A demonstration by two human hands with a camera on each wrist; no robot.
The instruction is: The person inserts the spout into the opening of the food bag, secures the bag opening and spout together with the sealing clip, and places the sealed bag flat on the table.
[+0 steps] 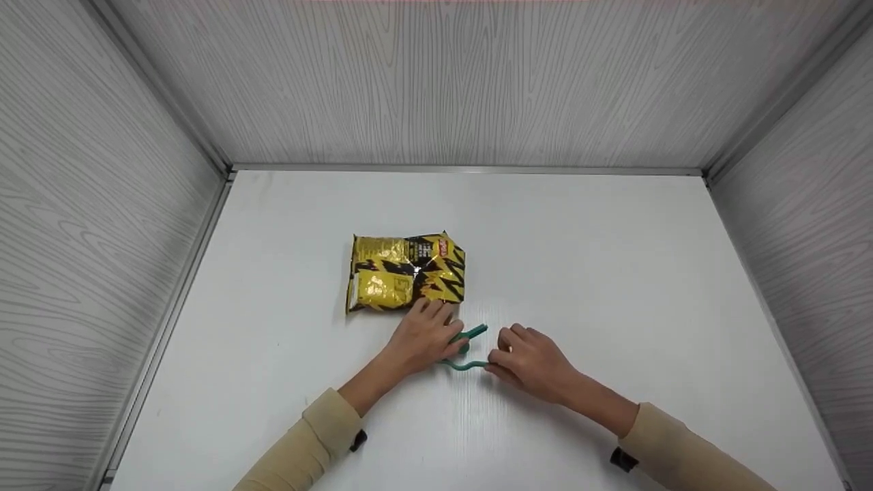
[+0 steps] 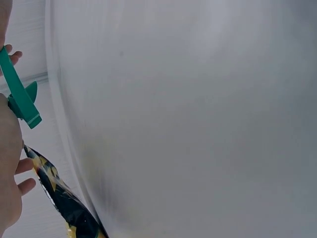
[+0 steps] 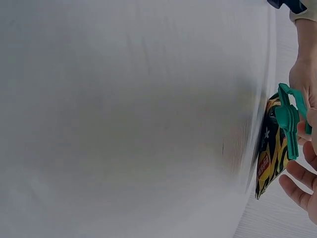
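A green plastic clip (image 1: pixel 469 336) lies open in a V on the white table (image 1: pixel 614 273), just in front of a yellow and black snack bag (image 1: pixel 406 273). My left hand (image 1: pixel 426 337) grips the clip's upper arm, its fingertips close to the bag's front edge. My right hand (image 1: pixel 528 358) pinches the end of the lower arm. In the left wrist view the clip (image 2: pixel 20 96) sticks up beside my hand, above the bag (image 2: pixel 64 198). The right wrist view shows the clip (image 3: pixel 289 119) in front of the bag (image 3: pixel 271 148), with fingers (image 3: pixel 297 188) at the right edge.
Grey wood-grain walls close in the table at the back (image 1: pixel 436 82), left (image 1: pixel 82 239) and right (image 1: pixel 818 204). The snack bag lies flat left of centre. White table surface stretches to the right of my hands and behind the bag.
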